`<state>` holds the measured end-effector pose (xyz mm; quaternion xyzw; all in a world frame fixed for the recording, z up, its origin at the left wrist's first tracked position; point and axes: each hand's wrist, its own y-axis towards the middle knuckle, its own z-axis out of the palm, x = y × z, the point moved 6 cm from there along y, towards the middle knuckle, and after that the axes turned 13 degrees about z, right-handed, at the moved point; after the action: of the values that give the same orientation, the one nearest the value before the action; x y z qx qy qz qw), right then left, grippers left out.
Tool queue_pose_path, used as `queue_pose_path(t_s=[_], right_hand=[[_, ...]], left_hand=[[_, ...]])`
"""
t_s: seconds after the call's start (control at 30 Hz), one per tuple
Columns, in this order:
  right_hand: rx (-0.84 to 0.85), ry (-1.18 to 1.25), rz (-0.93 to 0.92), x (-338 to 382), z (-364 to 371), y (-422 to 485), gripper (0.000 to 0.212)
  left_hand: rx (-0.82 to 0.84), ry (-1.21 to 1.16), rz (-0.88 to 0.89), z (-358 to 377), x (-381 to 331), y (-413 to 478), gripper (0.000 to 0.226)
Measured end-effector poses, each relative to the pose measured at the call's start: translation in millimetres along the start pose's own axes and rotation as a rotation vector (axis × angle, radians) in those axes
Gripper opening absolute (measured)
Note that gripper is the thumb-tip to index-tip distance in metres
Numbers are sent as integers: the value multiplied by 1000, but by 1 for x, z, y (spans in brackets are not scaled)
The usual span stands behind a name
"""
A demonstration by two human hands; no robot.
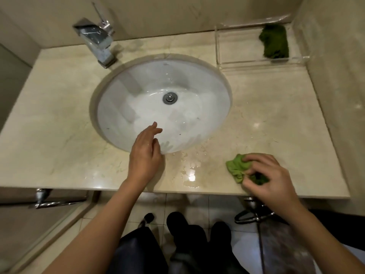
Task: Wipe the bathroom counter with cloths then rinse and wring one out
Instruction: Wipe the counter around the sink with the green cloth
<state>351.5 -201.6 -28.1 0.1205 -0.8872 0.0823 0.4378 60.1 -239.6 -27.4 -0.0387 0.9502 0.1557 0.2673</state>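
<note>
A square chrome faucet [96, 40] stands at the back left of the beige marble counter [59, 125], behind the white oval basin [122, 91]. The left hand [145, 153] hovers over the basin's near rim, its fingers loose, slightly apart and holding nothing. Right of it, a puddle of water [190, 173] shines near the counter's front edge. Further right, the right hand [270, 178] has its fingers curled round a crumpled light green cloth [238, 168] lying on the counter. A dark green cloth [274, 41] lies in a clear acrylic tray [246, 62] at the back right.

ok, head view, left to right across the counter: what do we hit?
faucet → left hand, open at the sink's near rim → puddle → light green cloth → right hand gripping that cloth
</note>
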Motion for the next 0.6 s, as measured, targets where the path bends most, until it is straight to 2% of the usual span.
queue_pose_path(t_s=[0.1,0.2,0.3,0.5,0.6], right_hand=[[-44,67,26,9,-1,15,11],[-50,232,68,32,12,35,23],[-13,260,68,55,31,60,29],[-48,316,32,95,62,129,27],[-98,325,16,117,78,172,16]], left_hand=[[6,15,5,3,-7,9,32],[6,43,46,-2,-2,21,34],[15,100,72,-8,15,40,33],[31,162,113,-20,57,91,40],[100,189,171,-25,93,126,40]])
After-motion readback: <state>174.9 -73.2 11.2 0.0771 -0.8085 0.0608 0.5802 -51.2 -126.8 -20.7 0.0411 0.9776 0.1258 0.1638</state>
